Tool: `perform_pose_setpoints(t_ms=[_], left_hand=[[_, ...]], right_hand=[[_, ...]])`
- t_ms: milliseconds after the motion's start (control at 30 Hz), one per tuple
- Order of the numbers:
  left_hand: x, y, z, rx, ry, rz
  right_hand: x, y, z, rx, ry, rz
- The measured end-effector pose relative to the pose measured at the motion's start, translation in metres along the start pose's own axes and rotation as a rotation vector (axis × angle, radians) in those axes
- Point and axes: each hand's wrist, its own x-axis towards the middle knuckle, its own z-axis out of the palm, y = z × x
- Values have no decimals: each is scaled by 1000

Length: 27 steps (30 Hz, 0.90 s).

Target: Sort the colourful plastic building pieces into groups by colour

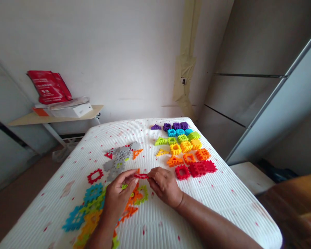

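Note:
A thin red interlocking piece (141,176) is held between both hands above the white patterned table cover (217,200). My left hand (118,197) pinches its left end with curled fingers. My right hand (164,186) pinches its right end. Under the hands lies a flat joined build of gray (118,159), orange (131,204), green, yellow and blue (93,193) waffle pieces. A single red frame piece (95,176) lies to the left of the hands.
Sorted rows of loose pieces fill the far right: purple (176,126), cyan, green, yellow (186,146), orange and red (199,168). A side shelf (26,119) with a red bag (48,86) and a white box stands at the left wall.

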Motion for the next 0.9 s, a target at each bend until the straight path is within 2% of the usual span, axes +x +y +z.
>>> perform_pose_setpoints(t_ms=[67,200,367,500,600,733,900], left_hand=[[0,-2,0,16,-5,-15],[-2,-3,3,-20,-86,-37],[-4,4,3,-195,-120,-177],[-4,4,1,-331,-103,-288],[-4,-1,0,-389,-84,-315],[-3,-3,-3,-367,-50,-295],[-3,4,-6,-327,-84,-258]], right_hand=[[0,3,-3,-109,-24,-60],[-2,6,-6,-242,-20,-135],[-5,2,-5,-238,-15,-209],[-5,-2,-5,-200,-12,-229],[-6,-3,-5,-174,-29,-218],[-4,-4,-3,-117,-107,-133],[4,-7,-7,-141,-195,-43]])
